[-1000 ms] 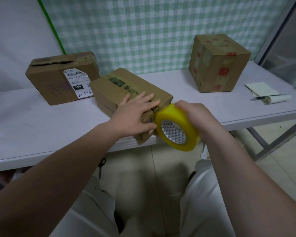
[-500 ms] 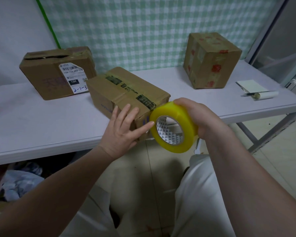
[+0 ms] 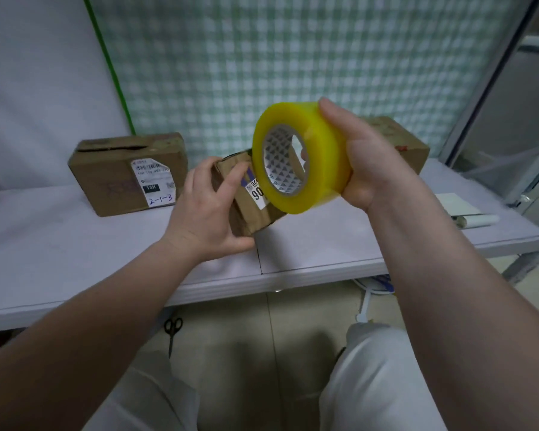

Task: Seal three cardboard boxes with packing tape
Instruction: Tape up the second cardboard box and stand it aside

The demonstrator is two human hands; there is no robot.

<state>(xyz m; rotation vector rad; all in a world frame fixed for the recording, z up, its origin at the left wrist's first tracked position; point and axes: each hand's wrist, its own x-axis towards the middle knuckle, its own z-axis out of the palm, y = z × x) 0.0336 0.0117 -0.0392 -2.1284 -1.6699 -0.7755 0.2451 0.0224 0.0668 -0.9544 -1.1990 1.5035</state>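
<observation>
The pale bench (image 3: 75,244) carries three cardboard boxes. The labelled box (image 3: 106,181) sits at the back left with its top flap gaping. The far-right box (image 3: 411,147) is mostly hidden behind the right hand (image 3: 374,169). The middle box (image 3: 249,219) lies near the bench's front edge, and the left hand (image 3: 206,213) grips its near end with curled fingers. The right hand holds the yellow tape roll (image 3: 318,144) raised above that box, fingers through the core. Scissors (image 3: 171,331) lie on the floor below.
</observation>
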